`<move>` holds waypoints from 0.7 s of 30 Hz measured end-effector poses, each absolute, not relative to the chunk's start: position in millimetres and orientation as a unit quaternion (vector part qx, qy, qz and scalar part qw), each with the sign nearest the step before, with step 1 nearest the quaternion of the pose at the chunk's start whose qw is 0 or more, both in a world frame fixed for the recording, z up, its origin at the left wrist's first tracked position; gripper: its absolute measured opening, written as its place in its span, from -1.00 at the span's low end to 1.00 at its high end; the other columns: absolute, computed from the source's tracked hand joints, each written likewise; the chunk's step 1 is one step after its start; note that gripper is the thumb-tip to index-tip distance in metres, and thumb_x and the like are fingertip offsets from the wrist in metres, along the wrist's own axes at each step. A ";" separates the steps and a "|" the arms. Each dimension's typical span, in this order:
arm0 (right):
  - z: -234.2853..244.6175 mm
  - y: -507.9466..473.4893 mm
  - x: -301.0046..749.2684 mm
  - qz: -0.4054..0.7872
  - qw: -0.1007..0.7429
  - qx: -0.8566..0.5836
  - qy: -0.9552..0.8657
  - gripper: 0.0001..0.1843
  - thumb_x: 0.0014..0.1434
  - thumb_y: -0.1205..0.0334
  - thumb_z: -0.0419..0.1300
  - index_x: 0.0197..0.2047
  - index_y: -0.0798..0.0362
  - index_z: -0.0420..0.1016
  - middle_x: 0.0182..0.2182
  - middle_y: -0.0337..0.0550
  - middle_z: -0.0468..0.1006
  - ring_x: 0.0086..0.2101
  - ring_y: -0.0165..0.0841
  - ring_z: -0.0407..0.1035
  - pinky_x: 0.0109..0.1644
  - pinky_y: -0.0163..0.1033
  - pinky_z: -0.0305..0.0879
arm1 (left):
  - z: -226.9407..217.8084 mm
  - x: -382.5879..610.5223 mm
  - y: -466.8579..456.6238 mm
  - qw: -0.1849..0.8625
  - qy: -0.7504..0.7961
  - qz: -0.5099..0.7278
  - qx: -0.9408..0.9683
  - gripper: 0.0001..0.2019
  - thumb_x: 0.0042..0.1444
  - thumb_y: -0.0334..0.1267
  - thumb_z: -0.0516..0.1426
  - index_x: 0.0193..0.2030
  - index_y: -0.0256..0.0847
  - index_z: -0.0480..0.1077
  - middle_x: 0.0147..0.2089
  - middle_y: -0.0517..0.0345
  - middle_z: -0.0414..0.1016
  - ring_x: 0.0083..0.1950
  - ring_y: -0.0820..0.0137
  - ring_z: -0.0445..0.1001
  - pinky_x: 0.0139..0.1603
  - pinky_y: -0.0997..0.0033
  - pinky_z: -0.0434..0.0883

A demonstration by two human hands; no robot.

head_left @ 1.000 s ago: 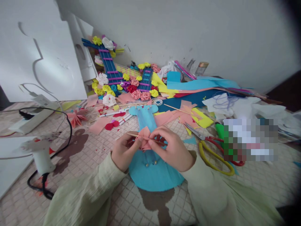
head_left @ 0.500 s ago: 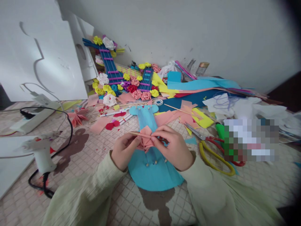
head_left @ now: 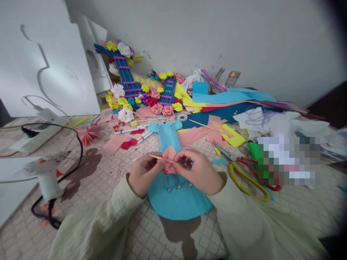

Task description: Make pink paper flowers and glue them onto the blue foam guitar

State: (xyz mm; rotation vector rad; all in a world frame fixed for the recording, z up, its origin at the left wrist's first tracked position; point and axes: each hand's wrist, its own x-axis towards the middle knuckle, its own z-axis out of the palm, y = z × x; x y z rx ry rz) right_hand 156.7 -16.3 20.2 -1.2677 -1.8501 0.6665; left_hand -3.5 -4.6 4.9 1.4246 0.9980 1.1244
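My left hand (head_left: pixel 142 174) and my right hand (head_left: pixel 200 172) meet over a light blue guitar-shaped cutout (head_left: pixel 173 196) lying on the table. Both pinch a small pink folded paper piece (head_left: pixel 170 161) wrapped around a thin wooden stick (head_left: pixel 154 156). The stick pokes out to the left past my left fingers. Pale green sleeves cover both forearms. The lower edge of the pink paper is hidden behind my fingers.
A white glue gun (head_left: pixel 47 177) with a black cord stands at the left, near a white power strip (head_left: pixel 38 134). Yellow and red scissors (head_left: pixel 245 173) lie to the right. Paper flowers (head_left: pixel 151 97), blue guitar models (head_left: pixel 126 74), markers (head_left: pixel 135 130) and coloured paper scraps (head_left: pixel 217 133) crowd the back.
My fingers have worked the pink paper tighter around the stick, and the stick's left tip has shifted slightly. The hands stay in the same place.
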 end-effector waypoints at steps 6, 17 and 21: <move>21.4 -16.6 158.5 0.296 0.379 -0.470 -0.740 -0.91 0.05 0.33 0.12 -0.36 0.12 0.44 -0.42 -0.19 0.42 -0.41 -0.47 0.30 -0.42 -0.38 0.21 | 4.4 -6.3 -3.1 0.468 0.423 0.480 0.609 -0.86 -0.03 -0.26 0.13 -0.39 -0.30 0.41 -0.48 0.16 0.44 -0.45 0.47 0.40 -0.45 0.53 0.38; 18.9 -14.5 156.3 0.240 0.411 -0.483 -0.735 -0.89 0.00 0.39 0.15 -0.41 0.11 0.51 -0.47 -0.18 0.45 -0.44 -0.44 0.34 -0.38 -0.34 0.25 | 1.5 -5.0 -0.8 0.525 0.429 0.467 0.568 -0.79 -0.10 -0.19 0.17 -0.38 -0.31 0.42 -0.45 0.13 0.47 -0.46 0.44 0.44 -0.44 0.46 0.43; 18.6 -12.5 157.1 0.222 0.414 -0.465 -0.750 -0.86 0.03 0.39 0.12 -0.38 0.09 0.51 -0.45 -0.18 0.46 -0.44 -0.45 0.34 -0.39 -0.35 0.25 | -0.5 -6.2 1.4 0.551 0.421 0.474 0.543 -0.77 -0.10 -0.18 0.18 -0.34 -0.30 0.41 -0.45 0.15 0.48 -0.44 0.44 0.45 -0.41 0.46 0.44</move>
